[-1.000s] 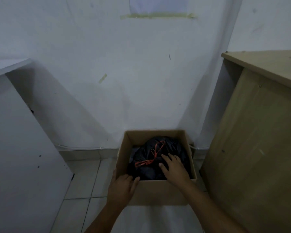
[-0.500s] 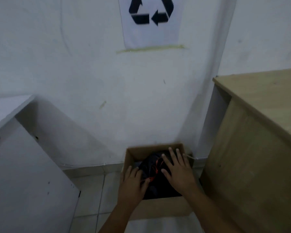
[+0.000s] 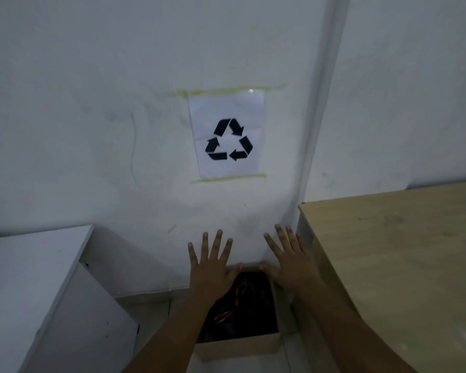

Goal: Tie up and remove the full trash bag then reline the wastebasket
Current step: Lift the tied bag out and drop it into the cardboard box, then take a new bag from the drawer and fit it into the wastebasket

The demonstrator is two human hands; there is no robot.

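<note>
A cardboard box [image 3: 242, 345] used as the wastebasket stands on the tiled floor against the white wall. Inside it sits a full black trash bag [image 3: 250, 310] with an orange drawstring [image 3: 236, 297] on top. My left hand [image 3: 211, 267] hovers above the box's left side, fingers spread and straight, holding nothing. My right hand [image 3: 291, 261] hovers above the box's right side, fingers likewise spread, empty. Both forearms cover part of the box and bag.
A wooden desk [image 3: 404, 265] stands close on the right, a white cabinet [image 3: 30, 292] on the left. A paper recycling sign [image 3: 228, 138] is taped to the wall above. Tiled floor shows beside the box.
The view has tilted upward, so the box sits lower in frame. Both hands have lifted off the bag and box and now spread open in the air above them.
</note>
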